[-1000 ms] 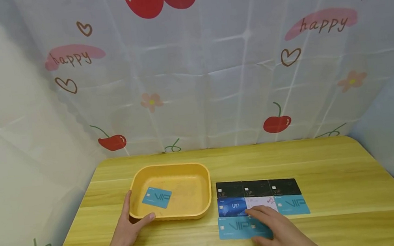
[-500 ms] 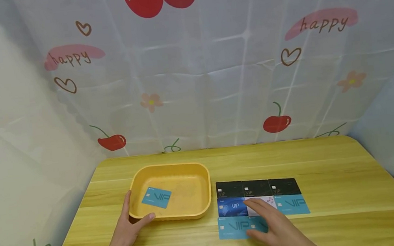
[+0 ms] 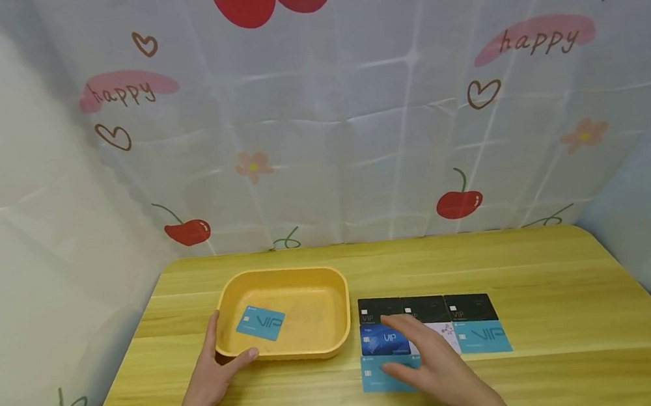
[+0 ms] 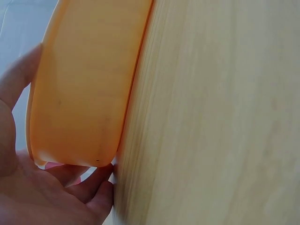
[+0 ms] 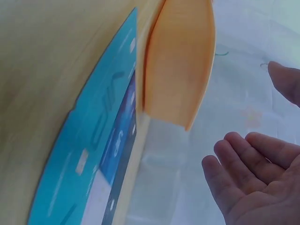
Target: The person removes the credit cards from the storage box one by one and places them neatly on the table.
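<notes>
A yellow tray (image 3: 285,273) sits left of centre on the wooden table (image 3: 544,273), with one teal VIP card (image 3: 260,322) lying inside. My left hand (image 3: 215,374) grips the tray's near-left corner, thumb over the front wall, fingers along the left side. In the left wrist view the tray wall (image 4: 84,84) fills the frame above my palm (image 4: 47,187). To the tray's right lie several cards in rows: black cards (image 3: 471,306) at the back, then a dark blue card (image 3: 381,341), a white card (image 3: 448,331) and a teal card (image 3: 486,338). My right hand (image 3: 410,350) hovers over them with relaxed fingers (image 5: 248,178), holding nothing, and partly covers the front teal card (image 3: 376,378).
A cherry-print curtain (image 3: 318,132) closes off the back and sides of the table. Bare wood stretches to the right of the cards and behind the tray. The right wrist view shows the teal card (image 5: 89,140) edge-on with the tray (image 5: 180,61) beyond it.
My right hand has lifted off the front teal cards and moved left and away from me, over the dark blue card. The left hand and tray have stayed put.
</notes>
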Tool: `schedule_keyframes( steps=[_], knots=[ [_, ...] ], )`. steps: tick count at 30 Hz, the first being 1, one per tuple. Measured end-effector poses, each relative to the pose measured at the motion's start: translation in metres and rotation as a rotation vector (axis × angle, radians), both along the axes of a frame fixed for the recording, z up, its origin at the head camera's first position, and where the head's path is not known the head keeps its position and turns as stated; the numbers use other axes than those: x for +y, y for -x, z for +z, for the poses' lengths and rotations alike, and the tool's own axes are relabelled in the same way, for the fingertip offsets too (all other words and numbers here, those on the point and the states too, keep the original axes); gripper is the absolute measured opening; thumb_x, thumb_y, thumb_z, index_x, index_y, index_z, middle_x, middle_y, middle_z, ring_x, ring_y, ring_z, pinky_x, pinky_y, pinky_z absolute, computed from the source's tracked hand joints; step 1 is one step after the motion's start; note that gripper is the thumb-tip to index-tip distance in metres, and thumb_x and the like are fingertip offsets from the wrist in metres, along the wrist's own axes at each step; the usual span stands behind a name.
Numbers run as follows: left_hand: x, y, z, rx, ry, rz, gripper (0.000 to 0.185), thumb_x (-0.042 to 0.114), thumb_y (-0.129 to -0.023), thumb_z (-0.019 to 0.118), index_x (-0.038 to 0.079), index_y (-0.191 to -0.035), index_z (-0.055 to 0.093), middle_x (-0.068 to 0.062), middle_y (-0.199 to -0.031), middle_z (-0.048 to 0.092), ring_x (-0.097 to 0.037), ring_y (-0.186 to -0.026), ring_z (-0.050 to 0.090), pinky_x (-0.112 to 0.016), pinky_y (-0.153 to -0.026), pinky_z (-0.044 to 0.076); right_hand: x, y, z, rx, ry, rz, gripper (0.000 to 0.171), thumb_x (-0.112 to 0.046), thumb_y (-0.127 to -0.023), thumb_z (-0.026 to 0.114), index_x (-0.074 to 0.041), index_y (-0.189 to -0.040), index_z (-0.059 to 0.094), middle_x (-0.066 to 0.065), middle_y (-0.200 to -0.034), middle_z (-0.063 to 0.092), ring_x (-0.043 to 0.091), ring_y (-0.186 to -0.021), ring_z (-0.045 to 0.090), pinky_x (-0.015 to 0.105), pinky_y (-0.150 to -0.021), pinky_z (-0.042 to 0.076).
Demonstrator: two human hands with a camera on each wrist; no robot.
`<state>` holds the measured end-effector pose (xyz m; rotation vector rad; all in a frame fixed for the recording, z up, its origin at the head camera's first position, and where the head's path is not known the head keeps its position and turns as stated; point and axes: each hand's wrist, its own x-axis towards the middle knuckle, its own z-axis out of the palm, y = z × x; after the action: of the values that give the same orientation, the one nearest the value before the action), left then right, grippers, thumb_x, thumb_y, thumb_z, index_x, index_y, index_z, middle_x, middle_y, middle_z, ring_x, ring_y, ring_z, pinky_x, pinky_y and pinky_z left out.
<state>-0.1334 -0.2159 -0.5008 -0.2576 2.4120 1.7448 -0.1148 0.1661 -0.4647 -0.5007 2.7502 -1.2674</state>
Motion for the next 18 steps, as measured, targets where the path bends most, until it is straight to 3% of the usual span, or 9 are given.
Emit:
schedule_keyframes(
  steps=[5, 10, 14, 18],
  knots=[
    [0.001, 0.000, 0.001, -0.001, 0.004, 0.001, 0.116, 0.031, -0.086, 0.079, 0.026, -0.159, -0.011, -0.016, -0.164, -0.002, -0.035, -0.147, 0.011, -0.053, -0.116, 0.013, -0.013, 0.006, 0.003, 0.069, 0.039, 0.042, 0.061, -0.035, -0.085, 0.079, -0.014, -0.137, 0.057, -0.002, -0.133, 0.057, 0.021, -0.122, 0.054, 0.050, -0.096, 0.047],
    [0.000, 0.000, 0.000, -0.009, 0.019, 0.005, 0.116, 0.033, -0.086, 0.079, 0.027, -0.159, -0.011, -0.017, -0.164, -0.002, -0.036, -0.147, 0.010, -0.054, -0.116, 0.013, -0.024, 0.011, 0.005, 0.094, 0.071, 0.063, 0.060, -0.040, -0.086, 0.076, -0.015, -0.137, 0.058, -0.006, -0.132, 0.056, 0.017, -0.121, 0.054, 0.048, -0.096, 0.048],
    [-0.001, 0.000, -0.001, -0.018, 0.034, 0.005, 0.116, 0.033, -0.085, 0.079, 0.027, -0.159, -0.011, -0.018, -0.163, -0.002, -0.036, -0.147, 0.009, -0.055, -0.115, 0.012, -0.032, 0.015, 0.003, 0.100, 0.105, 0.091, 0.062, -0.046, -0.088, 0.073, -0.010, -0.137, 0.057, -0.003, -0.131, 0.057, 0.018, -0.120, 0.055, 0.047, -0.096, 0.048],
    [-0.001, 0.000, -0.001, -0.020, 0.040, 0.005, 0.116, 0.034, -0.085, 0.079, 0.027, -0.159, -0.011, -0.018, -0.163, -0.001, -0.037, -0.147, 0.009, -0.055, -0.115, 0.012, -0.044, 0.018, 0.002, 0.118, 0.152, 0.118, 0.059, -0.039, -0.089, 0.075, -0.008, -0.137, 0.057, -0.001, -0.130, 0.057, 0.021, -0.119, 0.056, 0.048, -0.095, 0.048]
  ],
)
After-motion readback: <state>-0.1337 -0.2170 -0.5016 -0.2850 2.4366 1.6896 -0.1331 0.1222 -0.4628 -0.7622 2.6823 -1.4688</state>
